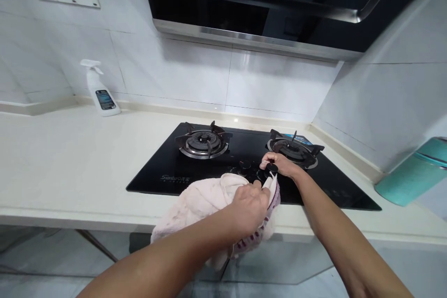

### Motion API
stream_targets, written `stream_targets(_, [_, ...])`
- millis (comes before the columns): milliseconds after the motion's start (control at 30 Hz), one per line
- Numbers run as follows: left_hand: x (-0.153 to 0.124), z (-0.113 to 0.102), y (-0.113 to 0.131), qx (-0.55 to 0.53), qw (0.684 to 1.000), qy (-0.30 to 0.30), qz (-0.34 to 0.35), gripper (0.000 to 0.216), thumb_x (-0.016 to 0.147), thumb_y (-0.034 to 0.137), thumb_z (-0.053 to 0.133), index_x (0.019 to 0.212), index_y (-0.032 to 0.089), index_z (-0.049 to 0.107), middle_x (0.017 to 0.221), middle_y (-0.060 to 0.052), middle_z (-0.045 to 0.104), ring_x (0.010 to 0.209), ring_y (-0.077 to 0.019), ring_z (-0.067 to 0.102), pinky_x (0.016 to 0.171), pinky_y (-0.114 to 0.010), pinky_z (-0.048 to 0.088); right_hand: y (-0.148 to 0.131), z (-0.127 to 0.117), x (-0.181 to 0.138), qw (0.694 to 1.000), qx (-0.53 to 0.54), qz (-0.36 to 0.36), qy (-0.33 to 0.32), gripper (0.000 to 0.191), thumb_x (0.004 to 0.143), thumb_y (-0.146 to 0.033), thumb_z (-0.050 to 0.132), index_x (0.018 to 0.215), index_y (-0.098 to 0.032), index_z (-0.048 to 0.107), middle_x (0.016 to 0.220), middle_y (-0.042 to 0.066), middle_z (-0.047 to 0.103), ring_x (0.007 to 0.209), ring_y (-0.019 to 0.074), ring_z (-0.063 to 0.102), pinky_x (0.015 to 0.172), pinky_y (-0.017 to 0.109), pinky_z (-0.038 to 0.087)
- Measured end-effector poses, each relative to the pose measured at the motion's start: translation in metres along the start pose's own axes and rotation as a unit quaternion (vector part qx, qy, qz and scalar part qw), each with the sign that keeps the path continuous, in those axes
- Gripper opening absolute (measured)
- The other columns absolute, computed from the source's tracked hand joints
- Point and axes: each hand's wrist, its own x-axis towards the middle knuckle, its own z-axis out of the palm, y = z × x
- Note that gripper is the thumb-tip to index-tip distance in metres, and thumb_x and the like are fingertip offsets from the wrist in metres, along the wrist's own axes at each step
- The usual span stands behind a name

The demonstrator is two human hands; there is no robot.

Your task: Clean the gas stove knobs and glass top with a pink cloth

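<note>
My left hand [250, 204] grips a pale pink towel [206, 198] with a purple-patterned edge, bunched over the front edge of the black gas stove [157, 174]. A pinched corner of the towel touches the right control knob [271, 168]. Curled round the far side of that knob is my right hand [281, 164], its fingertips partly hidden. The left control knob [244, 165] stands just beyond the towel.
Two burners, the left [204, 142] and the right [293, 149], sit behind the knobs. A white spray bottle [101, 93] stands at the back left, a teal container [408, 174] at the far right. The range hood [258, 32] overhangs the stove.
</note>
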Motion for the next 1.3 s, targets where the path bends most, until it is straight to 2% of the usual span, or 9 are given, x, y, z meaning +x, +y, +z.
stream_targets(100, [-0.009, -0.01, -0.005, 0.019, 1.0, -0.01, 0.011, 0.027, 0.087, 0.008, 0.05, 0.113, 0.014, 0.059, 0.109, -0.013, 0.062, 0.1, -0.0283, 0.064, 0.084, -0.04, 0.052, 0.004, -0.005, -0.005, 1.0, -0.019, -0.004, 0.014, 0.031, 0.071, -0.048, 0.072, 0.072, -0.019, 0.064, 0.078, 0.0, 0.057, 0.072, 0.0146, 0.051, 0.067, 0.028, 0.043])
stream_targets(233, [-0.017, -0.017, -0.01, 0.034, 0.999, -0.021, 0.017, 0.027, 0.086, 0.009, 0.051, 0.112, 0.013, 0.061, 0.103, -0.013, 0.064, 0.091, -0.0284, 0.065, 0.076, -0.039, 0.052, 0.009, -0.014, -0.021, 0.998, -0.048, 0.003, 0.038, 0.025, 0.067, -0.043, 0.071, 0.072, -0.019, 0.065, 0.081, 0.0, 0.053, 0.075, 0.0155, 0.049, 0.07, 0.029, 0.041])
stream_targets(333, [-0.025, -0.02, -0.014, 0.039, 0.999, -0.02, 0.016, 0.028, 0.086, 0.009, 0.052, 0.112, 0.014, 0.061, 0.1, -0.013, 0.065, 0.087, -0.0283, 0.066, 0.074, -0.04, 0.052, 0.01, -0.018, -0.041, 0.997, -0.059, 0.007, 0.043, 0.028, 0.07, -0.046, 0.071, 0.071, -0.02, 0.061, 0.078, -0.001, 0.052, 0.075, 0.0166, 0.049, 0.071, 0.029, 0.041])
stream_targets(433, [-0.037, -0.02, -0.021, 0.039, 0.998, -0.039, 0.005, 0.026, 0.086, 0.011, 0.054, 0.11, 0.014, 0.063, 0.1, -0.012, 0.066, 0.085, -0.0279, 0.067, 0.074, -0.04, 0.053, 0.007, -0.016, -0.058, 0.996, -0.086, 0.005, 0.038, 0.031, 0.074, -0.051, 0.071, 0.071, -0.021, 0.062, 0.081, 0.001, 0.059, 0.084, 0.0199, 0.052, 0.079, 0.032, 0.042])
stream_targets(600, [-0.048, -0.018, -0.029, 0.024, 1.0, -0.02, 0.0, 0.022, 0.094, 0.018, 0.048, 0.109, 0.017, 0.065, 0.1, -0.01, 0.067, 0.084, -0.0258, 0.067, 0.074, -0.038, 0.053, 0.0, -0.012, -0.067, 0.994, -0.104, -0.004, 0.035, 0.032, 0.077, -0.052, 0.069, 0.071, -0.022, 0.063, 0.083, 0.002, 0.062, 0.086, 0.0206, 0.053, 0.081, 0.032, 0.041])
stream_targets(700, [-0.041, -0.017, -0.026, 0.018, 0.999, -0.025, 0.01, 0.027, 0.093, 0.017, 0.049, 0.116, 0.016, 0.062, 0.103, -0.011, 0.065, 0.084, -0.0258, 0.067, 0.073, -0.038, 0.053, 0.002, -0.011, -0.065, 0.995, -0.088, 0.001, 0.04, 0.029, 0.079, -0.049, 0.063, 0.071, -0.021, 0.058, 0.08, 0.001, 0.062, 0.079, 0.0186, 0.053, 0.073, 0.03, 0.041])
stream_targets(900, [-0.021, -0.009, -0.019, 0.021, 0.999, -0.005, 0.042, 0.032, 0.085, 0.014, 0.054, 0.117, 0.016, 0.059, 0.106, -0.011, 0.062, 0.088, -0.0272, 0.066, 0.074, -0.038, 0.052, 0.01, -0.003, -0.048, 0.974, -0.178, 0.058, 0.131, 0.018, 0.083, -0.038, 0.055, 0.074, -0.023, 0.059, 0.075, 0.0, 0.064, 0.073, 0.0176, 0.054, 0.069, 0.028, 0.039])
stream_targets(1133, [0.006, 0.007, -0.014, 0.013, 0.998, 0.054, 0.028, 0.033, 0.095, 0.016, 0.045, 0.127, 0.017, 0.055, 0.111, -0.012, 0.06, 0.093, -0.0259, 0.065, 0.078, -0.037, 0.05, 0.004, 0.003, -0.021, 0.94, -0.248, 0.131, 0.193, 0.023, 0.092, -0.047, 0.057, 0.085, -0.026, 0.066, 0.077, 0.002, 0.067, 0.073, 0.0194, 0.056, 0.065, 0.029, 0.03])
stream_targets(1300, [0.008, 0.005, -0.011, 0.017, 0.999, 0.042, 0.02, 0.029, 0.097, 0.016, 0.043, 0.12, 0.014, 0.06, 0.108, -0.013, 0.064, 0.099, -0.0273, 0.066, 0.083, -0.038, 0.05, -0.002, 0.007, -0.023, 0.938, -0.251, 0.134, 0.199, 0.022, 0.092, -0.046, 0.058, 0.086, -0.027, 0.066, 0.078, 0.002, 0.067, 0.074, 0.0204, 0.057, 0.065, 0.029, 0.03])
